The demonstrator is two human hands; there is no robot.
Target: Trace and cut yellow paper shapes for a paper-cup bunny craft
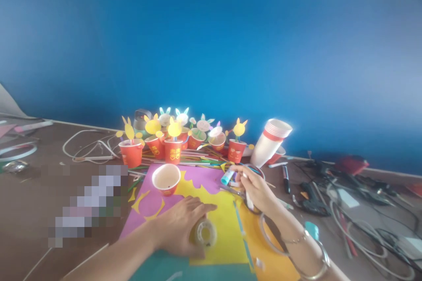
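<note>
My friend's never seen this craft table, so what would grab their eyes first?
Probably the red paper cups topped with rabbit-eared paper shapes, grouped before the big, bright blue wall. To their right leans a tall stack of white paper cups with a red band. Front and centre, a round, pale tape roll shows at the person's left hand, over a bright yellow paper sheet.

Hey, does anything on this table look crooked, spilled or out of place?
Yes: at the back, the stack of white cups leans noticeably to the right, while the red cup to its left stands nearly upright. At far right, cables lie in a messy tangle. I see no clear spill.
</note>
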